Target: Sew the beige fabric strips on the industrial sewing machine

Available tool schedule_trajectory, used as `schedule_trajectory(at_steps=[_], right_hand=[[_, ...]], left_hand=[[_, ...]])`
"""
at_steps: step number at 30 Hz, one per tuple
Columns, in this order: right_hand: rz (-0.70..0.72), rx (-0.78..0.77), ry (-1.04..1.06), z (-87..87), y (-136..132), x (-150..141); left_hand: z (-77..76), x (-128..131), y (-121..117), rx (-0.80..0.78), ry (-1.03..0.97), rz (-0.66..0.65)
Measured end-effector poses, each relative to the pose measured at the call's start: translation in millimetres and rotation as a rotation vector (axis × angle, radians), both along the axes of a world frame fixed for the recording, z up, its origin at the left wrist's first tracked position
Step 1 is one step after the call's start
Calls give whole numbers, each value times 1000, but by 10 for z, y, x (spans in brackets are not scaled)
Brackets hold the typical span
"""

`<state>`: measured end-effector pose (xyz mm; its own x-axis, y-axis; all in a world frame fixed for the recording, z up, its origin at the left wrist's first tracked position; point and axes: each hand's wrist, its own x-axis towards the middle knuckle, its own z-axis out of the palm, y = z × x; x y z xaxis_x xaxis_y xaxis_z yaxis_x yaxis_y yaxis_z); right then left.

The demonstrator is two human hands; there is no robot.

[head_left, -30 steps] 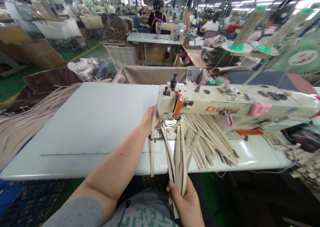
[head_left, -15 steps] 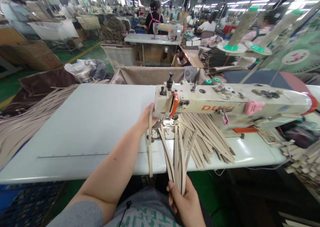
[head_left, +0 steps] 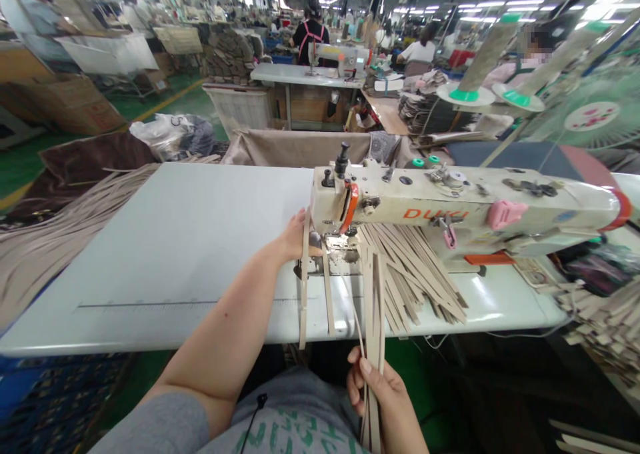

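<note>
My left hand (head_left: 296, 239) is beside the needle end of a sewing machine (head_left: 390, 204), closed around a beige strip (head_left: 304, 294) that hangs over the table's front edge. The machine head hides some fingertips. The thumb reaches toward the presser foot, where a second strip (head_left: 329, 294) lies with its free end toward me. My right hand (head_left: 383, 391), low in front of my body, grips a bundle of beige strips (head_left: 374, 307). One thin strip (head_left: 356, 314) stands apart on the bundle's left, near the fingertips. More loose strips (head_left: 415, 274) lie fanned under the machine arm.
A white table (head_left: 200, 234) with a printed ruler line carries the machine. Long strips (head_left: 70, 221) are heaped at its left end. A fabric-lined bin (head_left: 300, 142) stands behind it. Thread cones (head_left: 485, 61) and a fan (head_left: 590, 114) are at right. Other people work farther back.
My right hand has moved slightly right and drawn the bundle away from the needle. One strip now lies alone at the presser foot. My left hand stays nearly in place.
</note>
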<state>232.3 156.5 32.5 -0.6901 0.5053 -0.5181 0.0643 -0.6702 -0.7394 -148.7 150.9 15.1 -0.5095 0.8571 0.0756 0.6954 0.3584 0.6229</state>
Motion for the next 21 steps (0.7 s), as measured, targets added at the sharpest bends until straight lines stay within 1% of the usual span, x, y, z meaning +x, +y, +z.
schedule_trajectory(at_steps=[4,8,11,15,18,21], right_hand=[[-1,-25,8,-27,23,4],[-13,-57,22,12,24,3],[-7,-77,22,65,10,-8],[-21,-76,12,100,-20,-12],[-9,-26,-52,65,-21,18],[19,96,-140,-8,-4,74]], left_hand=[[77,37,-7,-54,5,-11],[118,45,18,-104,34,-43],[110,42,31,-106,41,-42],[107,57,7,-63,6,-27],[100,70,-10,-20,-14,-14],[53,60,8,-1,-11,-18]])
